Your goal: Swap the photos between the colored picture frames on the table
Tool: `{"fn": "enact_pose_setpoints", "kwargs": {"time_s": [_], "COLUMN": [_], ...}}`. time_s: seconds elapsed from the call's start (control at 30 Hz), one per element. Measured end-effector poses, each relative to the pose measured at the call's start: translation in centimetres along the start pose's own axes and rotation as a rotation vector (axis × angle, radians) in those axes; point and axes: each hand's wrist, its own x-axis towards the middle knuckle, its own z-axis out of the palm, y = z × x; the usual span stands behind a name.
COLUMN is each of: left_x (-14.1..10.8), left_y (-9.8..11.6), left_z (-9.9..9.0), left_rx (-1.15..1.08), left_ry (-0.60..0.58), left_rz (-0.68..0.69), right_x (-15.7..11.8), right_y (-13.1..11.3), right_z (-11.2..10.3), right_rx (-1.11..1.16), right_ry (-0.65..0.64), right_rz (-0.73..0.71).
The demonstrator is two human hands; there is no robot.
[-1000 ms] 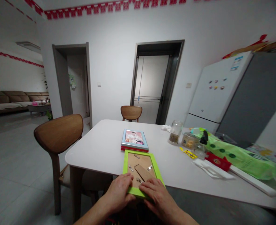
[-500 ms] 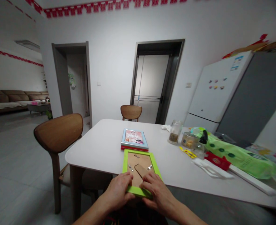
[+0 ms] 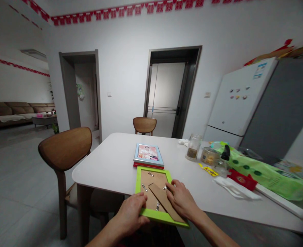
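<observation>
A green picture frame (image 3: 155, 215) lies back side up at the table's near edge, its brown backing board showing a stand leg (image 3: 164, 201) and several metal clips. My left hand (image 3: 133, 211) grips the frame's lower left corner, thumb below and fingers on top. My right hand (image 3: 181, 197) is over the right side, its fingertips at the metal clip (image 3: 165, 187) beside the right edge; whether they pinch it is hard to see. Just beyond the green frame, a blue picture frame (image 3: 148, 156) with a photo lies face up on a red frame (image 3: 138, 165).
On the white table (image 3: 102, 164) to the right stand a glass jar (image 3: 193, 147) and a smaller container (image 3: 208, 156). Near them lie a yellow packet (image 3: 208, 170), white tissues (image 3: 236, 188), a red packet (image 3: 242, 179) and a green bag (image 3: 272, 176). A wooden chair (image 3: 66, 147) stands at the left.
My right hand has moved up and right from the frame's lower edge to the clip at its right side, uncovering the stand leg and a lower clip. My left hand stays at the corner.
</observation>
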Motion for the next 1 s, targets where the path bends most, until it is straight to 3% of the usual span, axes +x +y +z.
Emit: {"fn": "enact_pose_setpoints", "kwargs": {"time_s": [0.27, 0.4, 0.5, 0.7, 1.0], "left_x": [-0.1, -0.2, -0.3, -0.2, 0.0], "left_y": [0.5, 0.3, 0.0, -0.1, -0.1], "left_z": [-0.2, 0.0, 0.2, 0.3, 0.2], "left_rx": [-0.007, -0.023, -0.024, -0.022, -0.009], "left_ry": [0.014, 0.022, 0.019, 0.032, 0.031], "left_rz": [-0.004, -0.004, -0.011, 0.034, 0.023], "right_x": [0.2, 0.2, 0.6, 2.0, 1.9], "right_y": [-0.5, -1.0, -2.7, -6.4, -6.4], "right_z": [-0.3, -0.3, 0.2, 1.4, 1.2], "right_rx": [0.039, -0.015, 0.025, 0.080, 0.087], "right_ry": [-0.091, -0.038, 0.000, -0.105, -0.135], "right_rz": [0.057, 0.053, -0.029, -0.182, -0.310]}}
